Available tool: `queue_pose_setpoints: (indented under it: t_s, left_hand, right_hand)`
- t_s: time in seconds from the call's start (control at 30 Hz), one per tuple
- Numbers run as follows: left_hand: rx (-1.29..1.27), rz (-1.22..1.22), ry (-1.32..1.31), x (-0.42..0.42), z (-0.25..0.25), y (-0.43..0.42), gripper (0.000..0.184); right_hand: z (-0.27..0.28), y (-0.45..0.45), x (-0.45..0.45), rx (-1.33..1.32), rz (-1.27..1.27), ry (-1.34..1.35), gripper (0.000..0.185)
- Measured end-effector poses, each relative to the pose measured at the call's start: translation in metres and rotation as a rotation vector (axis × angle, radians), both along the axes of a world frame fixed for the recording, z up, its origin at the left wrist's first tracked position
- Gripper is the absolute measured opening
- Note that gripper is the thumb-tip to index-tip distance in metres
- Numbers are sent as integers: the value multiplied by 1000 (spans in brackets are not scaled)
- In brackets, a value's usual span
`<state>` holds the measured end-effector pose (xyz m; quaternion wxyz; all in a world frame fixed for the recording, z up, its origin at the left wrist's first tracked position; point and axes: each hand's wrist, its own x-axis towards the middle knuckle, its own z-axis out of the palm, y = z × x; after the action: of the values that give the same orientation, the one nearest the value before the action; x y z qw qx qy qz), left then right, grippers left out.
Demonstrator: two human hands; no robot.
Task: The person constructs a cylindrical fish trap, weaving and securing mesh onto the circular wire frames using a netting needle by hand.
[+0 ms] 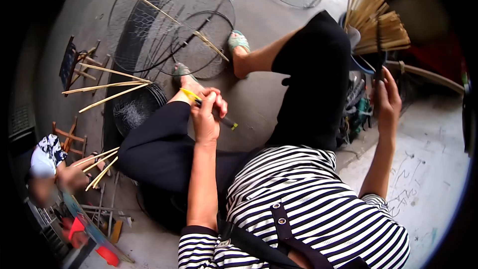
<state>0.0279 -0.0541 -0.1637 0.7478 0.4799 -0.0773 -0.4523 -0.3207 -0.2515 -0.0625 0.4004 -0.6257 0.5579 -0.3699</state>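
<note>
My left hand (206,114) is closed around a slim black-and-yellow tool (229,122), whose exact kind I cannot make out. It is above the floor between my legs. My right hand (389,95), out to the right, grips a long dark blade-like tool (379,40). This dark tool stands in front of a thick bundle of split bamboo sticks (366,15) in a blue bucket (362,64). Beyond my left hand, a round wire-mesh frame (201,15) lies around my sandalled feet, with thin bamboo sticks (211,46) across it.
Bamboo sticks (107,85) stick out over a dark round container with tangled wire (134,113) at left. A wooden stool (77,65) stands behind it. Another person (50,157) is at the lower left. A pale panel (418,179) lies at right.
</note>
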Motion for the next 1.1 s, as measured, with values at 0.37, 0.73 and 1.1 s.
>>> queue_pose_setpoints:
  t_s: [0.37, 0.73, 1.1]
  left_hand:
    - [-917, -721, -185, -27, 238, -22, 30]
    - [-881, -731, -193, -32, 225, -23, 27]
    - [-899, -657, -238, -23, 224, -5, 25]
  right_hand:
    - [-181, -51, -14, -83, 295, 544, 38]
    - [111, 58, 84, -612, 988, -101, 21]
    - [126, 66, 95, -616, 1063, -60, 21]
